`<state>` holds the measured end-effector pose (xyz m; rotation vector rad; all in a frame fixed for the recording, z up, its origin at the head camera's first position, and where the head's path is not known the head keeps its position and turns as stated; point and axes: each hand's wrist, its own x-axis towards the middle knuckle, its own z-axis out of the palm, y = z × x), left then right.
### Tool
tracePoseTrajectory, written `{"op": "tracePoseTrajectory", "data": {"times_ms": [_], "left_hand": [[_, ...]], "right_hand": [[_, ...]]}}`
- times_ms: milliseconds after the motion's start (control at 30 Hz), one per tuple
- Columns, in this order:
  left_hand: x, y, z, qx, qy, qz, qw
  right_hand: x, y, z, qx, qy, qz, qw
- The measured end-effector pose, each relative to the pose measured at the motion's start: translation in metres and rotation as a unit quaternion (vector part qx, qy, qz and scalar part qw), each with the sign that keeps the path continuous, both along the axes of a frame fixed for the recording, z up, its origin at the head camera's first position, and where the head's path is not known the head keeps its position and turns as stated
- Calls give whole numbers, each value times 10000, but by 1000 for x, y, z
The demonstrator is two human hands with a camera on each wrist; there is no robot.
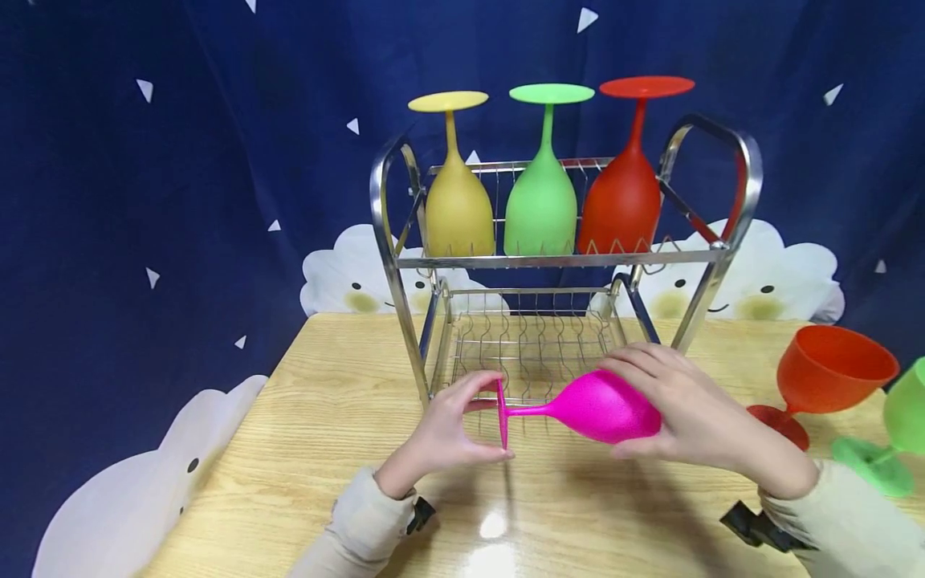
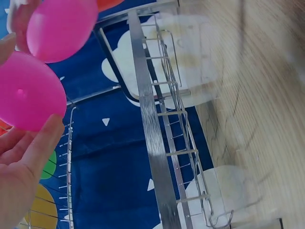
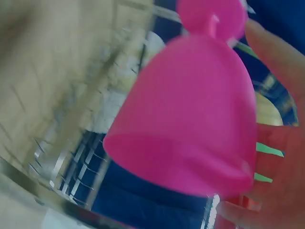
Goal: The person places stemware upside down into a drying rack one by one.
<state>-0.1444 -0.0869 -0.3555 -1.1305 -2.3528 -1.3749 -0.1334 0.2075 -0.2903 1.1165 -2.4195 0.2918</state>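
A pink wine glass (image 1: 600, 408) lies sideways in the air in front of the lower rack tier, its foot to the left and its bowl to the right. My left hand (image 1: 451, 425) holds the round foot (image 2: 28, 90) by its edge, between thumb and fingers. Around the bowl (image 3: 186, 114) curl the fingers of my right hand (image 1: 682, 409), near the rim. Behind, upside down on the upper tier of the metal dish rack (image 1: 556, 261), stand a yellow glass (image 1: 459, 209), a green glass (image 1: 542, 205) and a red glass (image 1: 623, 205).
On the right of the wooden table (image 1: 303, 425) an orange-red glass (image 1: 831, 373) stands upright, with a light green glass (image 1: 906, 409) beside it, cut by the frame edge. The lower wire tier (image 1: 535, 345) sits close behind the hands. A dark blue curtain (image 1: 181, 201) hangs at the back.
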Motion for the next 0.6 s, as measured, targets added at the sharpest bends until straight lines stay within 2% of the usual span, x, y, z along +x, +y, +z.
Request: {"op": "tracePoseTrajectory", "data": {"times_ms": [133, 267, 467, 533, 600], "left_hand": [[0, 1, 0, -225, 89, 109, 9996], [1, 3, 1, -259, -46, 39, 9996], [2, 4, 2, -550, -94, -35, 9984], [3, 2, 3, -712, -13, 65, 9974], [3, -1, 4, -588, -18, -1, 9983]], "right_hand": [[-4, -9, -10, 376, 50, -124, 9992], [-5, -13, -15, 557, -76, -220, 9982], [-1, -10, -21, 437, -226, -230, 9985], [0, -9, -23, 327, -228, -224, 9990], [2, -7, -26, 205, -190, -238, 9993]]}}
